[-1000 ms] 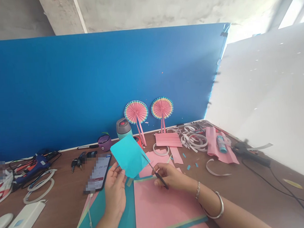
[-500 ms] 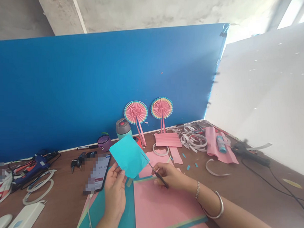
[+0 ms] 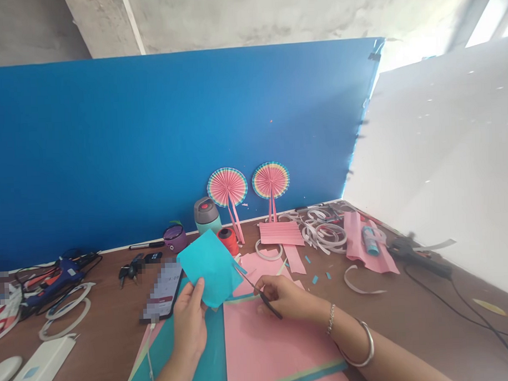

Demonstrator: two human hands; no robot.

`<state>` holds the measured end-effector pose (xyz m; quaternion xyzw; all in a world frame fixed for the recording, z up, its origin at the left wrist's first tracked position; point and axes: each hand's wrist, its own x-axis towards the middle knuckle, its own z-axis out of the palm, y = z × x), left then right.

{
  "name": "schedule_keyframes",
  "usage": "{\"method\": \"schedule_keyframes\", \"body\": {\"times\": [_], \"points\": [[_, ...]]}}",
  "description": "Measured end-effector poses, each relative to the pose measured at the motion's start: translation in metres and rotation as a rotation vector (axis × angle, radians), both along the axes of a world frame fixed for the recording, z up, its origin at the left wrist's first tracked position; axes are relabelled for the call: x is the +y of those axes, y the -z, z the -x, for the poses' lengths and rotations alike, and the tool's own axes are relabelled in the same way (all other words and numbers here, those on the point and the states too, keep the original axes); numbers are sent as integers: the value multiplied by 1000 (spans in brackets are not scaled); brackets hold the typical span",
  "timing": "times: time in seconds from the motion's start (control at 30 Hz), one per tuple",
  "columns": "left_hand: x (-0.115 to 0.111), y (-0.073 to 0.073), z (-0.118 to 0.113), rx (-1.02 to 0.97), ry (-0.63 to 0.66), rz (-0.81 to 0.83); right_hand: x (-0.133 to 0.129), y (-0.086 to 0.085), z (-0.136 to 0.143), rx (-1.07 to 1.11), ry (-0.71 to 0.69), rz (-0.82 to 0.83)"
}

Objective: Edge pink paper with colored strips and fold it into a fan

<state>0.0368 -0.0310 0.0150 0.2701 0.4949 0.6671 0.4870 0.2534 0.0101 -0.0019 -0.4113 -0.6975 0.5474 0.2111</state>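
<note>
Pinched between thumb and fingers of my left hand (image 3: pixel 191 309) is a sheet of bright turquoise paper (image 3: pixel 209 267), held up at a slant. My right hand (image 3: pixel 280 295) is closed round a pair of dark-handled scissors (image 3: pixel 270 305), whose blades reach left to the paper's right corner. A narrow turquoise sliver sticks up at that corner, beside the blades. Beneath both hands lie a pink paper sheet (image 3: pixel 276 345) with green and teal edge strips and a larger teal sheet (image 3: pixel 209 353).
Two pleated paper fans (image 3: pixel 227 187) lean on the blue board. A phone (image 3: pixel 163 291) lies left of my left hand. Behind stand a flask (image 3: pixel 207 214) and a red round object (image 3: pixel 228 241). White strip coils (image 3: pixel 326 235) and a glue gun (image 3: pixel 421 257) are at right.
The turquoise paper and my left hand have shifted slightly left and down. The scissors stay near its right corner, where a sliver now stands apart. The red object shows more.
</note>
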Motion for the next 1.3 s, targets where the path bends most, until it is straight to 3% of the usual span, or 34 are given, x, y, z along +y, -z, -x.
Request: {"method": "schedule_keyframes", "body": {"times": [0.27, 0.53, 0.87, 1.13, 1.3], "points": [[2, 1, 2, -60, -95, -47, 0, 2, -2, 11, -47, -5], [2, 0, 1, -77, -76, -52, 0, -1, -3, 71, -61, 16], [1, 3, 1, -39, -9, -48, 4, 12, -5, 158, -70, 43], [1, 1, 0, -61, -69, -60, 1, -2, -3, 95, -82, 37], [2, 0, 0, -67, -63, -51, 4, 5, -5, 117, -84, 42]]}}
